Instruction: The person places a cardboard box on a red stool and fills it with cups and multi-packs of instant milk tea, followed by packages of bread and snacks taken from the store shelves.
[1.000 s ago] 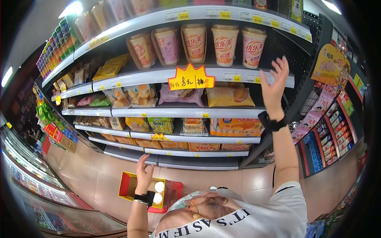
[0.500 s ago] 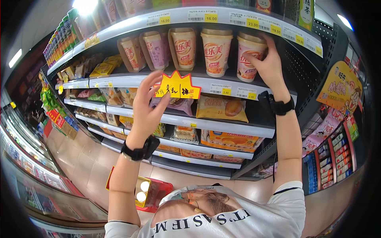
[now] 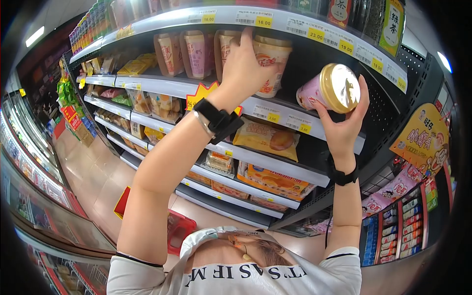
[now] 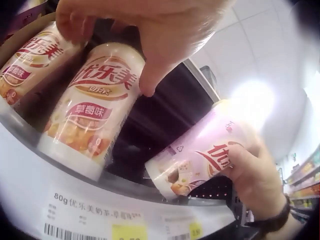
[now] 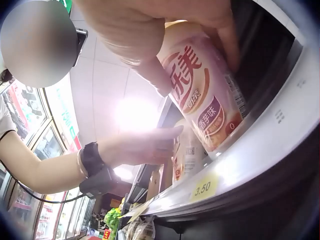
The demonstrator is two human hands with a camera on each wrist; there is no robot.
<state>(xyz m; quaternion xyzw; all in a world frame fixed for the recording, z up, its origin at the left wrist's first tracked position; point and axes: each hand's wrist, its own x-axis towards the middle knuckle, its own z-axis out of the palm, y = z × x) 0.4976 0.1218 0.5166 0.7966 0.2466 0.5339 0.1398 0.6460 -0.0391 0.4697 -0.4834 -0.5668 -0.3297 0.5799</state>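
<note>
My right hand (image 3: 344, 125) grips a lilac milk-tea cup (image 3: 310, 92) with a gold-rimmed lid, thumb on one side and fingers on the other. In the head view the cup is tilted, lid toward me, at the shelf front. The right wrist view shows its taro-coloured label beside my thumb. My left hand (image 3: 248, 66) reaches across a cream strawberry milk-tea cup (image 3: 273, 73) standing on the same shelf. In the left wrist view the thumb is right at the edge of the strawberry cup (image 4: 95, 105), with the other fingers spread past its top.
More milk-tea cups (image 3: 196, 54) stand in cartons to the left. A shelf edge with price tags (image 3: 265, 22) runs close above my hands. A yellow starburst sign (image 3: 200, 96) juts out below. A red basket (image 3: 181, 228) is on the floor.
My right hand has taken hold of the lilac cup and brought it forward from its place, tilting it. My left hand has risen from low down to the strawberry cup.
</note>
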